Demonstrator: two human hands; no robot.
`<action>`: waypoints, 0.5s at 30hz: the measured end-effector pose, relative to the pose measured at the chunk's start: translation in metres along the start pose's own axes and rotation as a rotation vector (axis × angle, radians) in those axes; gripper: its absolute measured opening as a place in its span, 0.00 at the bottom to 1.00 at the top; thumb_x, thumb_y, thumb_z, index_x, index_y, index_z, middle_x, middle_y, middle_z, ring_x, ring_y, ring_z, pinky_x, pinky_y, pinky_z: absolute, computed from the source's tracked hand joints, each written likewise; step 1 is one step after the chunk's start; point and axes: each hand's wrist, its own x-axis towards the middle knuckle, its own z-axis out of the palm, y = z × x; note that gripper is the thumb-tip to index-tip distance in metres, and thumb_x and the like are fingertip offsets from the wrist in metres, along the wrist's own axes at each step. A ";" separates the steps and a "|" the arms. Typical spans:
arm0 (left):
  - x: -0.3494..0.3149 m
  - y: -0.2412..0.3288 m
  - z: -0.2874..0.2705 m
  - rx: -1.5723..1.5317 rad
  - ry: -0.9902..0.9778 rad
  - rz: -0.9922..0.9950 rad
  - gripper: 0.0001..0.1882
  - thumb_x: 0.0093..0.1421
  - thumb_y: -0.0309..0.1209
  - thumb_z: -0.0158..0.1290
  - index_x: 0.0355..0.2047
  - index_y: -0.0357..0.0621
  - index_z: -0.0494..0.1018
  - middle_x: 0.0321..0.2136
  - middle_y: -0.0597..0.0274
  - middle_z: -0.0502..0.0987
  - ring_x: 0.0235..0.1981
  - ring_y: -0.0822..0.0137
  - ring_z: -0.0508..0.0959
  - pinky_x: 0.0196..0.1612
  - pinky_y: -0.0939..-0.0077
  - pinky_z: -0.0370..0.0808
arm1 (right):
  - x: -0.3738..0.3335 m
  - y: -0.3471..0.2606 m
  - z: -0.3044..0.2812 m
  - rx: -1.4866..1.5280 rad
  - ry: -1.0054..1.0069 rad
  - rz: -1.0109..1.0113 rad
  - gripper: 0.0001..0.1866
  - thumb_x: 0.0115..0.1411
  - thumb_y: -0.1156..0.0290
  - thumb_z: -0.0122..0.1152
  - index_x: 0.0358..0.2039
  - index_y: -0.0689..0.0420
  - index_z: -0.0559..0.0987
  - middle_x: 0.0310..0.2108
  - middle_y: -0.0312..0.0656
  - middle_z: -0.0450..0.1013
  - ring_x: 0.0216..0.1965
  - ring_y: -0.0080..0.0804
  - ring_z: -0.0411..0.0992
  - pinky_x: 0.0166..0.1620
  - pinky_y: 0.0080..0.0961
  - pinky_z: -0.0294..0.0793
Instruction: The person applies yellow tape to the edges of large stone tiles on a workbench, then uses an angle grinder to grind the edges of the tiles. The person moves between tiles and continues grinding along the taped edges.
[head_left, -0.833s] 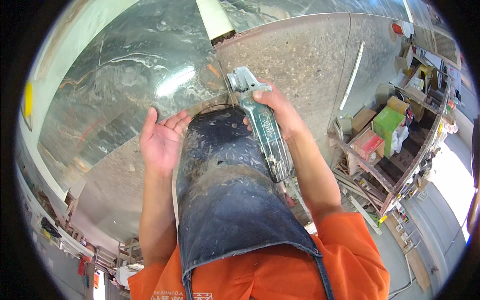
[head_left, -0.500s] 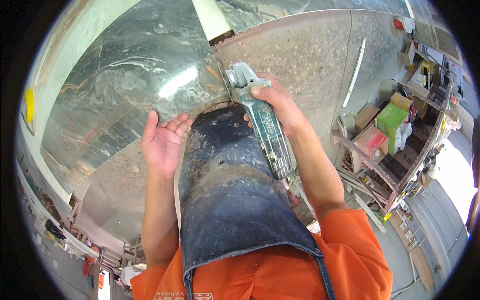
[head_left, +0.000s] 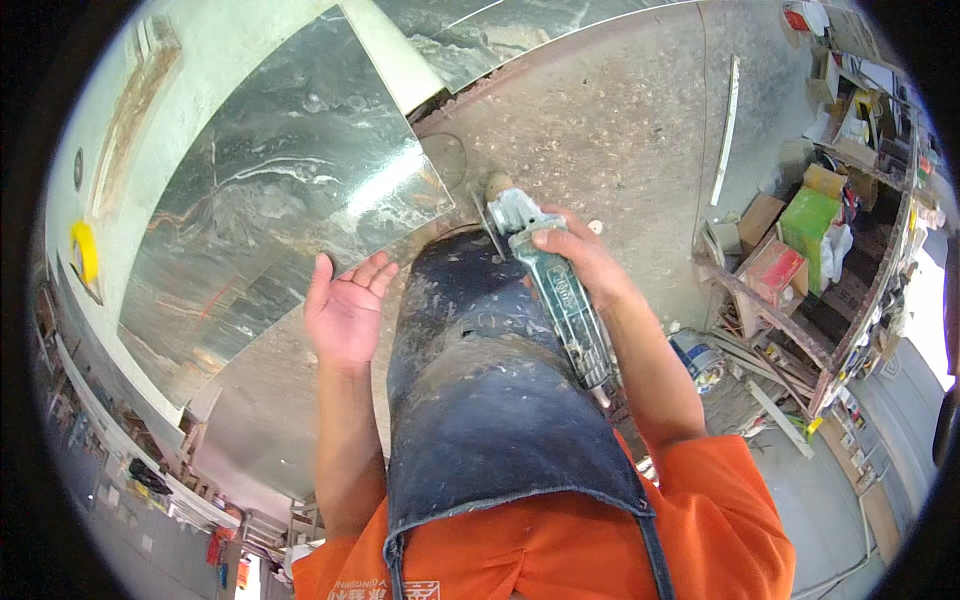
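Note:
An angle grinder [head_left: 562, 295] with a dark green body and a grey metal head is in my right hand [head_left: 583, 262]. My fingers wrap round it just behind the head, thumb on top. Its thin disc [head_left: 488, 224] is seen nearly edge-on, close to the corner of a dark, glossy, marble-patterned slab [head_left: 290, 170] but apart from it. My left hand [head_left: 344, 312] is palm up beside the slab's near edge, fingers apart, holding nothing. Whether its fingertips touch the slab I cannot tell.
My dark apron [head_left: 490, 390] is between my arms. A pale strip [head_left: 727, 130] lies on the mottled work surface [head_left: 610, 120]. A yellow tape roll [head_left: 84, 252] is at the far left. On the right stand cluttered shelves with a green box [head_left: 808, 232], and a bucket [head_left: 697, 358] below.
The grinder has tilted and its disc now shows, apart from the slab's corner. In the picture, both hands are slightly further right and lower. The left hand stays open, palm up.

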 end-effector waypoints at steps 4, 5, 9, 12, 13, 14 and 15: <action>0.003 0.001 -0.005 0.012 -0.026 0.017 0.16 0.76 0.41 0.46 0.44 0.42 0.76 0.42 0.34 0.83 0.50 0.38 0.82 0.60 0.36 0.73 | 0.003 -0.029 0.012 -0.044 -0.096 -0.122 0.39 0.60 0.60 0.68 0.68 0.59 0.65 0.43 0.48 0.78 0.30 0.35 0.81 0.31 0.32 0.85; 0.003 0.002 -0.006 0.014 -0.035 0.016 0.16 0.76 0.41 0.47 0.44 0.42 0.77 0.42 0.34 0.83 0.50 0.39 0.82 0.60 0.36 0.72 | 0.004 -0.037 0.018 -0.059 -0.114 -0.143 0.37 0.61 0.60 0.68 0.68 0.59 0.66 0.42 0.48 0.78 0.30 0.34 0.81 0.32 0.30 0.84; 0.001 0.003 -0.004 0.019 -0.036 0.005 0.17 0.76 0.42 0.46 0.45 0.42 0.77 0.42 0.35 0.83 0.50 0.40 0.82 0.60 0.36 0.72 | 0.017 -0.046 0.029 -0.111 -0.140 -0.213 0.34 0.62 0.61 0.68 0.65 0.59 0.69 0.42 0.47 0.78 0.31 0.32 0.81 0.33 0.28 0.84; 0.001 0.002 -0.002 0.019 -0.070 0.000 0.18 0.76 0.42 0.45 0.46 0.42 0.77 0.43 0.36 0.83 0.50 0.41 0.82 0.60 0.37 0.73 | 0.017 -0.048 0.035 -0.106 -0.146 -0.186 0.34 0.62 0.61 0.68 0.65 0.60 0.69 0.42 0.47 0.78 0.31 0.32 0.81 0.33 0.28 0.84; 0.001 0.002 -0.003 0.019 -0.093 0.000 0.18 0.76 0.43 0.45 0.47 0.42 0.77 0.43 0.36 0.84 0.50 0.42 0.82 0.60 0.38 0.73 | 0.017 -0.047 0.036 -0.092 -0.154 -0.176 0.34 0.62 0.61 0.67 0.65 0.60 0.69 0.41 0.47 0.78 0.31 0.32 0.81 0.33 0.28 0.84; 0.002 0.002 -0.005 0.014 -0.114 -0.010 0.19 0.76 0.43 0.45 0.45 0.42 0.78 0.44 0.36 0.84 0.52 0.42 0.82 0.61 0.38 0.72 | 0.017 -0.046 0.036 -0.080 -0.161 -0.163 0.34 0.62 0.61 0.67 0.65 0.60 0.69 0.41 0.47 0.78 0.30 0.32 0.81 0.33 0.28 0.84; 0.004 0.004 -0.008 0.009 -0.135 -0.020 0.19 0.76 0.44 0.45 0.44 0.41 0.78 0.45 0.36 0.83 0.53 0.43 0.82 0.62 0.38 0.70 | 0.017 -0.044 0.035 -0.068 -0.167 -0.150 0.34 0.62 0.61 0.67 0.65 0.60 0.69 0.41 0.47 0.78 0.30 0.32 0.81 0.33 0.28 0.84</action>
